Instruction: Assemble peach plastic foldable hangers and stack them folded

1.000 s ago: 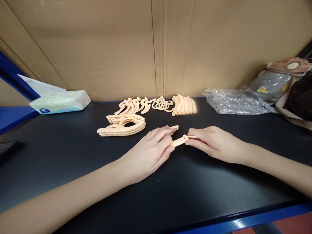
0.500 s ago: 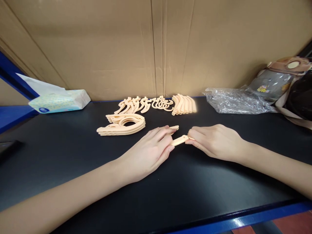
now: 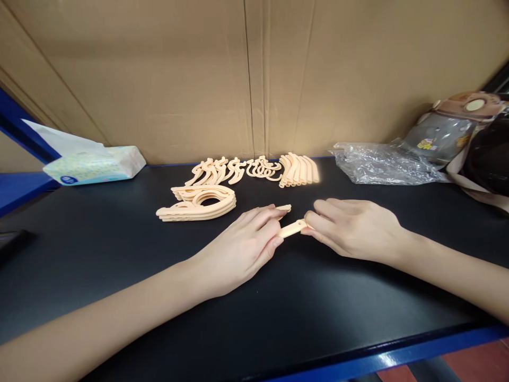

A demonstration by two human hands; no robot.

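Working remotely, I count one left hand [image 3: 244, 246], one right hand [image 3: 353, 228], at least one held piece [image 3: 291, 228], one frame stack [image 3: 194, 212], one curved-arm cluster [image 3: 218, 171], one hook cluster [image 3: 263, 166], one tube row [image 3: 298, 170], all too crowded to number; one tissue pack [image 3: 95, 165], one plastic bag [image 3: 385, 164], one bottle [image 3: 439, 137].

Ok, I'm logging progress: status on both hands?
Left hand holding cream hanger piece; right hand pinching at its holed end. Hanger stack beyond left hand.

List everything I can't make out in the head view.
All in the head view:
- Part of the beige piece: hidden under the left hand.
- Its far end: covered by the right hand.
- Dark object: cut off by the left edge.
- Dark item: cut off by the right edge.
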